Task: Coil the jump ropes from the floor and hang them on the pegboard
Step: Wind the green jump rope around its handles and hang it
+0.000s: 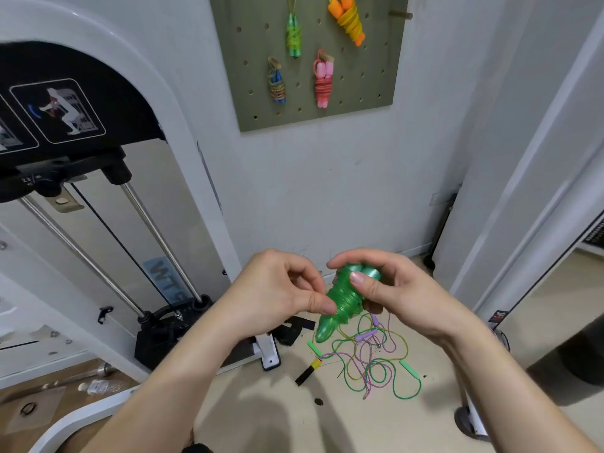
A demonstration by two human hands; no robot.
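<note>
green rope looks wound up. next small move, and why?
Probably tuck the last turn under the wraps with the left hand, which pinches at the coil of the green jump rope while the right hand grips its handle ends. It looks fully wound; securing it should precede lifting it to the bare peg on the pegboard.

The person's arms are bare all along: the left forearm (170, 387) and right forearm (510, 387) run uncovered to the wrists. The left hand (281, 289) and right hand (392, 289) are bare too, the fingers (357, 277) ending in short, rounded nails. A scrap of dark cloth (196, 448) shows at the bottom edge, too little to tell what garment.
</note>
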